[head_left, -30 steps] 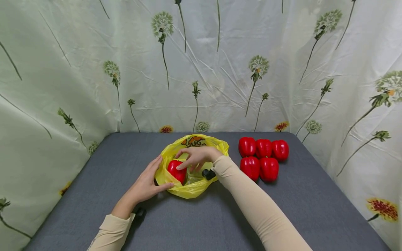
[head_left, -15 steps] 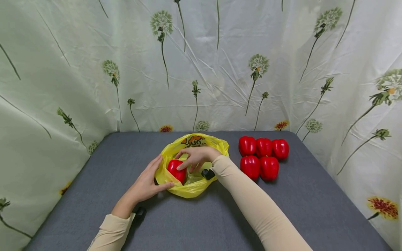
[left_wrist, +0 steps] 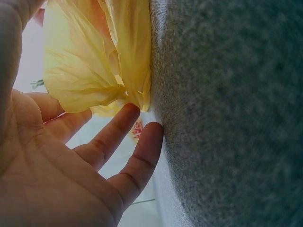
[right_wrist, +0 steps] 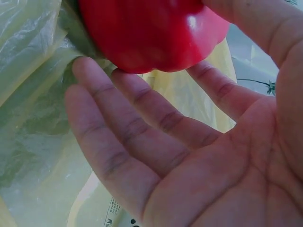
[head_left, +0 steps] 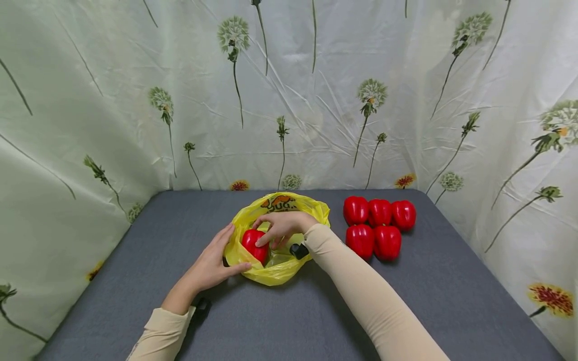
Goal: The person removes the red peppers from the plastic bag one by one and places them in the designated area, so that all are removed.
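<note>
A yellow plastic bag [head_left: 271,277] stands with its mouth spread wide, dark lettering on its far inner wall. Inside it, at the left, is a red bell pepper [head_left: 254,245]. My right hand [head_left: 289,224] reaches into the bag and holds this pepper between thumb and fingers. The right wrist view has the pepper [right_wrist: 151,35] between the thumb and forefinger, the other fingers stretched out below it. My left hand [head_left: 208,265] rests against the bag's left side, its thumb along the near rim. Its fingers touch the bag's wall [left_wrist: 80,71] from outside, fairly straight, in the left wrist view.
Several more red bell peppers [head_left: 387,243] stand grouped in two rows right of the bag. A dark grey cloth [head_left: 280,321] covers the table. Pale curtains [head_left: 316,100] with a dandelion print hang behind and at both sides.
</note>
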`<state>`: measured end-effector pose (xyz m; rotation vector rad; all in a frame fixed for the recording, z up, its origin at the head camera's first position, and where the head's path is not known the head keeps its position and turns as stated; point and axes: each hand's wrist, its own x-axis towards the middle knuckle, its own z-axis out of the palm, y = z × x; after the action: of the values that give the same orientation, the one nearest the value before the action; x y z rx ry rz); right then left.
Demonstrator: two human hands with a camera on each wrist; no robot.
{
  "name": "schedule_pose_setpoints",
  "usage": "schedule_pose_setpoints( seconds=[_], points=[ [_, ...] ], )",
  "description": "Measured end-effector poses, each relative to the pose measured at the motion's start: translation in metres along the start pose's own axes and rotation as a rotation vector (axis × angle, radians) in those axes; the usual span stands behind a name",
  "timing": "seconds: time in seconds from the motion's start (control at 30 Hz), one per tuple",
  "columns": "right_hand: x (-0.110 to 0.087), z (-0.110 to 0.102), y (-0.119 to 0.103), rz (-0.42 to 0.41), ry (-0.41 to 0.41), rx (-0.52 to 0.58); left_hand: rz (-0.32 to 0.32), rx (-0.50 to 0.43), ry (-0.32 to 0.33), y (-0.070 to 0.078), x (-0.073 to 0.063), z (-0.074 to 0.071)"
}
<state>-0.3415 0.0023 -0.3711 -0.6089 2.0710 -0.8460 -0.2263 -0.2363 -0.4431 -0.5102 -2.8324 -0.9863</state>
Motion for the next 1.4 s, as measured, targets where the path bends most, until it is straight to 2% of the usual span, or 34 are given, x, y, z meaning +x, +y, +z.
schedule_pose_setpoints(
  seconds=[0.57, 1.03, 1.4],
  points=[
    [-0.006, -0.011, 0.007, -0.021, 0.042, 0.003, 0.014, 0.010, 0.001, 0.001, 0.001, 0.002],
    [-0.014, -0.017, 0.006, -0.028, 0.082, -0.036, 0.023, 0.017, 0.007, 0.001, 0.000, 0.001],
    [-0.007, -0.016, 0.012, -0.037, 0.095, -0.075, 0.014, 0.001, 0.010, -0.003, 0.000, 0.005]
  ],
)
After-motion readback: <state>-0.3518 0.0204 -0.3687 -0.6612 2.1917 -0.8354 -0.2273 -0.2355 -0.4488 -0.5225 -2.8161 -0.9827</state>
